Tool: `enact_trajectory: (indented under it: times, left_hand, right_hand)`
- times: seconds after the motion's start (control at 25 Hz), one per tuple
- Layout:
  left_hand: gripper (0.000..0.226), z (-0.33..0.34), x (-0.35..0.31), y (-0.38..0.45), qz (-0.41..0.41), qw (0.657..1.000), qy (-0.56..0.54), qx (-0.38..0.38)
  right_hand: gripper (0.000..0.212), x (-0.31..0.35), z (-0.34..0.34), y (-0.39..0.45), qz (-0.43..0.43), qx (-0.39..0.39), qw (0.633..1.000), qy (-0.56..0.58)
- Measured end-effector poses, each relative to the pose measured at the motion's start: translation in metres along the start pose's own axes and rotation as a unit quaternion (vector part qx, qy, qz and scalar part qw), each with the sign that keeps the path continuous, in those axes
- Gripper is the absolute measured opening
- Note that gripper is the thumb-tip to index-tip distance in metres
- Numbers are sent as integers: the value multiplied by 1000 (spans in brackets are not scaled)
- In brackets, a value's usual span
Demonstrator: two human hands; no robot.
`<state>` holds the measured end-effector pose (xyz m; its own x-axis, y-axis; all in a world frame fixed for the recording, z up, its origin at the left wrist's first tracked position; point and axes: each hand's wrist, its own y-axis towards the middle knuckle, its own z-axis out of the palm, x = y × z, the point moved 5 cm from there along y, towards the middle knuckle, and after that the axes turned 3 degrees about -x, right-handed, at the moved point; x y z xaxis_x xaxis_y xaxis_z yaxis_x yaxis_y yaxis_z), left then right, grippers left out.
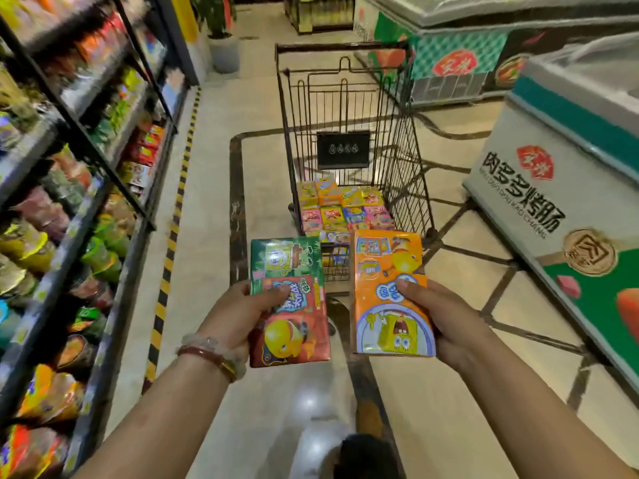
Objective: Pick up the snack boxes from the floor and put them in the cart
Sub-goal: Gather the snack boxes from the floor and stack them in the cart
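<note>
With both boxes already lifted, the only relation that matters is box-to-basket: the black wire shopping cart (349, 108) sits straight ahead of the hands, its near rim just beyond the boxes' far ends.

Left hand (238, 319) grips the green-and-red cartoon snack box (288, 302) along its left edge, thumb on the top face. Right hand (446, 323) grips the orange cartoon snack box (389, 292) along its right edge, thumb likewise on top. Each hand is closed on its own box; nothing is free.

Both boxes lie flat-ish, faces up, long axes pointing away from the person toward the cart. They sit side by side with a narrow gap between, not touching.

The cart floor already carries a layer of small colourful snack boxes (342, 209), packed toward the near end.

Neither hand looks clearly nearer; the orange box's far end seems slightly further forward. My read: push both forward over the rim and lower them. Risk: catching a leading edge on the wire.
</note>
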<state>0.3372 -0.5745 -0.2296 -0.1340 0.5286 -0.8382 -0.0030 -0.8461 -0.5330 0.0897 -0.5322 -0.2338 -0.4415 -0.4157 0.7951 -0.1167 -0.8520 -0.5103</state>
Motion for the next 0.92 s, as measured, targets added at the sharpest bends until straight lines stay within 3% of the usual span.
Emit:
enact_trajectory:
  times: [0.16,0.4,0.72,0.8,0.92]
  left_hand:
    - [11,53,-26,68,1,1000,-15,-2]
    - [13,106,-64,157,0,998,-59,-18]
    - [20,111,-111,278,-23,998,-24,-62]
    - [37,111,-123,315,-20,997,-5,-73]
    - [99,118,-127,366,-3,994,36,-99]
  right_hand:
    - [26,46,-18,75,4,0,1000,-5]
    - [17,105,-28,182,17,7,999,-48]
    - [40,131,-9,308,46,-15,998,-50]
    - [41,136,-1,337,45,-26,998,-44]
    - [31,136,-1,376,37,-57,997,-43]
